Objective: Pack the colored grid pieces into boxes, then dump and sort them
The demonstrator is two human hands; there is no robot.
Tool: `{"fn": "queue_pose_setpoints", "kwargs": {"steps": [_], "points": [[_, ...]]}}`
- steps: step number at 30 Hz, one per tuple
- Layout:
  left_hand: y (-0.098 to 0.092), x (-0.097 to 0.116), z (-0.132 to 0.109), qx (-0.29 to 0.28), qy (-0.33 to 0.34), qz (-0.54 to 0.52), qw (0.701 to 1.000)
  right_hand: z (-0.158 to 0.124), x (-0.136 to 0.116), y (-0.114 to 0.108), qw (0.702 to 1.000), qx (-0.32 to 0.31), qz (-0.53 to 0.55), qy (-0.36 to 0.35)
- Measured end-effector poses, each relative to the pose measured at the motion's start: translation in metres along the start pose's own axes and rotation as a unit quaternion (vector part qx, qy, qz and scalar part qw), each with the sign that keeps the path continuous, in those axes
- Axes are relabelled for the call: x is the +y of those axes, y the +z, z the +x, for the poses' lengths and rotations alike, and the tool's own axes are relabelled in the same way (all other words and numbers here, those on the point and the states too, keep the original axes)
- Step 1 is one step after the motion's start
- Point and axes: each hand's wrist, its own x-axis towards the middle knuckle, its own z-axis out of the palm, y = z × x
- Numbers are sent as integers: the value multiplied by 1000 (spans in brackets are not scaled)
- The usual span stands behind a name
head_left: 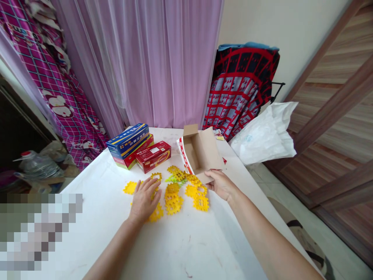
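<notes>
Head view: reaching forward over a white table (186, 249) with left forearm (115, 249) and right forearm (268, 233), both cut off by the bottom edge. Slanting inward from the left, with left hand (144, 199) palm down above toothed yellow pieces (173, 205), fingers extended forward and slightly spread, thumb angled out to the right. Loosely open there, without any visible grasp; cannot tell whether pressing on the pieces underneath, being partly covered by palm and fingers. Slanting inward from the right as well, pinching the near flap (204, 178) of an open cardboard box (214, 149) with right hand (220, 184), thumb on top, other fingers mostly hidden. Tilting that box so as to show part of its brown inside; cannot see all the way in. Scattered between and around both hands, in the case of the yellow pieces, some overlapping, with light green pieces (176, 179) half buried among them near the box. Farther back on the left, can see a red box (153, 156) beside a blue box (128, 140) stacked on others. Cannot make out anything in the pixelated patch (32, 237) at lower left
</notes>
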Motion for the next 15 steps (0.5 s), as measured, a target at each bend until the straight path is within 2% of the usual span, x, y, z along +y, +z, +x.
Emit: {"fn": "queue_pose_setpoints", "kwargs": {"steps": [4,8,11,15], "points": [[-6,-20,-13,44,-29,-1,999,4,5,14,998,-33,-4,50],[-2,-28,-13,73,-54,-21,996,21,-2,44,997,-24,33,64],[5,-34,-12,100,-57,-38,993,52,-19,71,999,-17,37,24],[10,-44,-14,138,-62,-62,987,108,-44,98,999,-19,25,-29]]}}
